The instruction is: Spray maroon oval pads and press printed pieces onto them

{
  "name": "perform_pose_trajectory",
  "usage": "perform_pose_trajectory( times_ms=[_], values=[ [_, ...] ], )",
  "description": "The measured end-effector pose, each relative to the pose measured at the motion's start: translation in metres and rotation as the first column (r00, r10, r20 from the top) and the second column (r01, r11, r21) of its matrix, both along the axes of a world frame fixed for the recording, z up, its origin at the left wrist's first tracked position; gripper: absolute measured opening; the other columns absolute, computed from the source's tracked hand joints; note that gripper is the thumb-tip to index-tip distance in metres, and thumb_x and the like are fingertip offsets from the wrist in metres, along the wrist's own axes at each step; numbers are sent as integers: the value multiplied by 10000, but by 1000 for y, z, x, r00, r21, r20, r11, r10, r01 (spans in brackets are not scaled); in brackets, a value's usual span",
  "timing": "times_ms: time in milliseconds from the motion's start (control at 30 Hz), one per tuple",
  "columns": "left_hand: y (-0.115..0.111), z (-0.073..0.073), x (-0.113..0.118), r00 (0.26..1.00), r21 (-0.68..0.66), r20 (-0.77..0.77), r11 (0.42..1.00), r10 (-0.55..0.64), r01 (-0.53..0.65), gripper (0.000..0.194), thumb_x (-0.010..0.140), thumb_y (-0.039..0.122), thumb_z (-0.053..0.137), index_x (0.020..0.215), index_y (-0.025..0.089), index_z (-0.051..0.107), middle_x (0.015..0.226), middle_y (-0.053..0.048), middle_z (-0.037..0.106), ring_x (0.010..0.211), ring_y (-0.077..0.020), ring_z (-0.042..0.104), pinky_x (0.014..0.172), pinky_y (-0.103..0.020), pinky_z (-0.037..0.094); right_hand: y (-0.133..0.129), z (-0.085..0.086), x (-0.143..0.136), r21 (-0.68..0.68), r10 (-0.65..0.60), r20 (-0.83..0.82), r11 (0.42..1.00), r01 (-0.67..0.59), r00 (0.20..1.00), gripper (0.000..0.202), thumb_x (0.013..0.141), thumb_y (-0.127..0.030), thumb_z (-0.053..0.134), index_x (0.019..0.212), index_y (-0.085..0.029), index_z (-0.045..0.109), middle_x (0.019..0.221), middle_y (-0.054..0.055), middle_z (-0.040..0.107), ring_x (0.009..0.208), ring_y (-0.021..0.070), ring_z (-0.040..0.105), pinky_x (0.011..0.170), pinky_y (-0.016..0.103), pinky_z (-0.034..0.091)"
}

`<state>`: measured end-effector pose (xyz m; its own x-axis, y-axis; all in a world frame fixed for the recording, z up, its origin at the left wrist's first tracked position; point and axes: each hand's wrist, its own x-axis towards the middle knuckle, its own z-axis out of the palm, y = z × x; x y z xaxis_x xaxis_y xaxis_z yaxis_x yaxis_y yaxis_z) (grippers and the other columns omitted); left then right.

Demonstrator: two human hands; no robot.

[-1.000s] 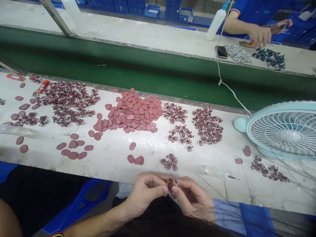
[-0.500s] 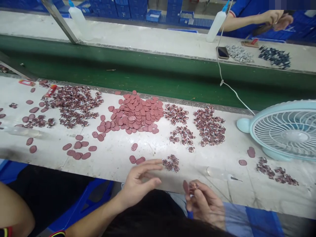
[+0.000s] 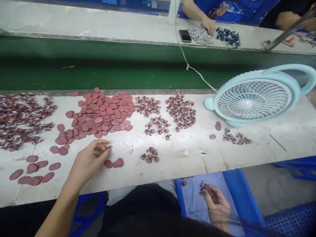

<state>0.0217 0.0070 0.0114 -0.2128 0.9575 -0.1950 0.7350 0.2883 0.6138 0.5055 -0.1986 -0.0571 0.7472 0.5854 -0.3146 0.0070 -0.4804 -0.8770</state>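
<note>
I read no brand or writing anywhere; the small printed pieces are too blurred. My left hand (image 3: 90, 161) rests on the desk (image 3: 172, 164), its fingertips pinched together on what looks like a disc (image 3: 106, 148), though I cannot tell for sure. Three loose discs (image 3: 114, 163) lie just beside its fingers, and the big disc pile (image 3: 101, 113) sits further back. My right hand (image 3: 214, 202) is below the desk edge over blue cloth (image 3: 195, 200), fingers curled around a small part (image 3: 202, 186). A little cluster of parts (image 3: 150, 155) lies between both hands. A fan (image 3: 256, 98) stands at the right.
</note>
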Motion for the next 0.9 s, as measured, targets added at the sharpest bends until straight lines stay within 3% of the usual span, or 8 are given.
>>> perform_pose_trajectory(
  times_ms=[100, 167, 233, 367, 500, 733, 900],
  values=[
    [-1, 6, 4, 976, 12, 205, 997, 77, -81, 289, 963, 497, 887, 1163, 318, 779, 1068, 25, 886, 818, -225, 853, 756, -336, 669, -11, -24, 2, -49, 35, 61, 998, -33, 997, 338, 627, -599, 1080, 817, -369, 922, 871, 58, 933, 797, 392, 893, 740, 614, 781],
    [-5, 11, 9, 916, 47, 380, 986, 130, -160, 320, 928, 495, 965, 1118, 321, 774, 1011, 18, 881, 957, -261, 888, 805, -350, 701, -14, -37, -4, -78, 78, 78, 994, -71, 994, 328, 665, -593, 1062, 822, -338, 929, 891, 67, 943, 812, 405, 905, 729, 608, 772],
    [-10, 17, 14, 867, 89, 474, 971, 155, -222, 313, 892, 471, 1015, 1050, 324, 788, 930, 28, 865, 882, -249, 860, 768, -357, 701, -15, -47, -12, -82, 103, 91, 992, -96, 991, 306, 712, -592, 1034, 818, -329, 917, 864, 39, 923, 767, 388, 895, 701, 584, 765],
    [-18, 24, 23, 823, 163, 546, 944, 155, -286, 219, 834, 373, 1060, 924, 325, 866, 882, 45, 835, 623, -158, 656, 600, -341, 593, -15, -60, -23, -56, 133, 111, 990, -127, 985, 331, 822, -598, 1005, 860, -297, 871, 867, -6, 881, 739, 300, 862, 637, 482, 761],
    [-20, 31, 34, 686, 79, 711, 952, 153, -294, 244, 740, 331, 1119, 823, 336, 889, 796, 51, 810, 583, -133, 638, 514, -295, 529, -16, -70, -19, -52, 186, 116, 982, -181, 976, 409, 932, -574, 1026, 952, -209, 840, 920, 1, 867, 786, 199, 828, 648, 341, 728],
    [-24, 32, 41, 590, -57, 781, 963, 207, -262, 257, 716, 296, 1139, 786, 327, 894, 822, 36, 813, 582, -124, 635, 461, -258, 507, -19, -81, -8, -107, 274, 154, 960, -260, 949, 419, 946, -613, 1019, 1030, -231, 867, 964, -3, 876, 839, 202, 826, 745, 370, 723],
    [-29, 28, 28, 581, -133, 761, 946, 289, -297, 200, 812, 452, 1081, 959, 343, 999, 1124, -65, 997, 745, -230, 781, 612, -371, 651, -15, -84, -7, -134, 270, 154, 959, -251, 950, 409, 885, -606, 1033, 985, -237, 890, 928, 11, 894, 831, 234, 846, 798, 435, 750]
  ],
)
